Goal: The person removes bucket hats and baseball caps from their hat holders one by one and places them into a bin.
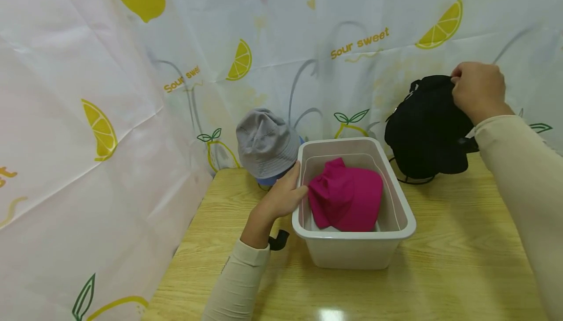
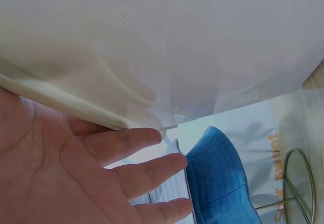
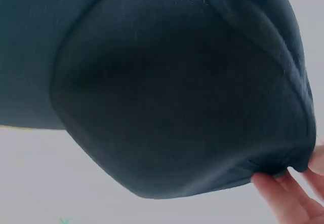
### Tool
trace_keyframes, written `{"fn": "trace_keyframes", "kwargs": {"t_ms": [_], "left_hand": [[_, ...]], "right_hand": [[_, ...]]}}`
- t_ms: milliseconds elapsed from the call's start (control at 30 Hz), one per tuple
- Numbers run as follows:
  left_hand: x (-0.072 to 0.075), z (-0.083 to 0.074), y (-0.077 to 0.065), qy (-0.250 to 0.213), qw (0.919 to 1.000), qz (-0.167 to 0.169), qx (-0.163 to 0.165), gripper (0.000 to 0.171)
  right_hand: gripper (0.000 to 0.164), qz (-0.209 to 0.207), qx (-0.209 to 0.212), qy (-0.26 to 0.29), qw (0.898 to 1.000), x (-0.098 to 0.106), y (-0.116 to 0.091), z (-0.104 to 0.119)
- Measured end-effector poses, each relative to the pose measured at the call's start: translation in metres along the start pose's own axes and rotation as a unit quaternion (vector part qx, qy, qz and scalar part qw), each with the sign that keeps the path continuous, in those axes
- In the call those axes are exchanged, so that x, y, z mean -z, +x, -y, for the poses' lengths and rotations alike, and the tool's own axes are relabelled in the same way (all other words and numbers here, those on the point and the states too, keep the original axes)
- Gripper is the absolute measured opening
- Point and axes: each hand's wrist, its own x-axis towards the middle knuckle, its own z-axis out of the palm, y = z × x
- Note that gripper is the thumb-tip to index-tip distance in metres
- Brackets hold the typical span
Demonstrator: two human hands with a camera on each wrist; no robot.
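Note:
My left hand (image 1: 283,196) holds the left rim of a whitish plastic bin (image 1: 352,255), thumb over the edge and fingers along the outside wall. Inside the bin lies a magenta cap (image 1: 347,196), its brim toward the right. At the right, a black cap (image 1: 424,125) is pinched near its top edge by my right hand (image 1: 481,89). The right wrist view shows fingertips gripping the edge of its dark fabric (image 3: 177,97). Left of the bin, a grey bucket hat (image 1: 266,142) sits over a blue bucket hat (image 2: 215,178), close to my left fingertips.
A round wire stand base (image 1: 415,181) shows beneath the black cap. Another wire stand (image 2: 298,183) is partly visible near the bucket hats. The wooden table (image 1: 211,257) backs onto a lemon-print curtain (image 1: 281,28), which also hangs at the left.

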Motion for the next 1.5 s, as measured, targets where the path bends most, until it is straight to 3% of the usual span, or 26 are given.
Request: {"fn": "trace_keyframes", "kwargs": {"t_ms": [333, 700, 800, 1100, 1500], "left_hand": [[0.000, 0.000, -0.001, 0.002, 1.0000, -0.002, 0.006, 0.085], [0.000, -0.002, 0.000, 0.010, 0.9999, 0.000, 0.011, 0.085], [0.000, -0.002, 0.000, 0.006, 0.9999, 0.001, 0.009, 0.086], [-0.001, -0.001, 0.000, 0.007, 0.9999, 0.000, 0.011, 0.086], [0.001, -0.002, -0.001, 0.004, 0.9999, 0.002, 0.012, 0.087]], "right_hand": [[0.033, -0.021, 0.042, -0.006, 0.999, 0.011, 0.001, -0.007], [0.039, -0.092, -0.018, 0.005, 0.996, 0.026, 0.004, -0.003], [0.042, -0.074, -0.048, -0.013, 0.996, 0.029, 0.006, 0.001], [0.045, -0.019, -0.082, -0.048, 0.995, 0.039, 0.006, 0.005], [0.053, -0.040, -0.116, -0.007, 0.992, 0.052, -0.004, 0.022]]}}
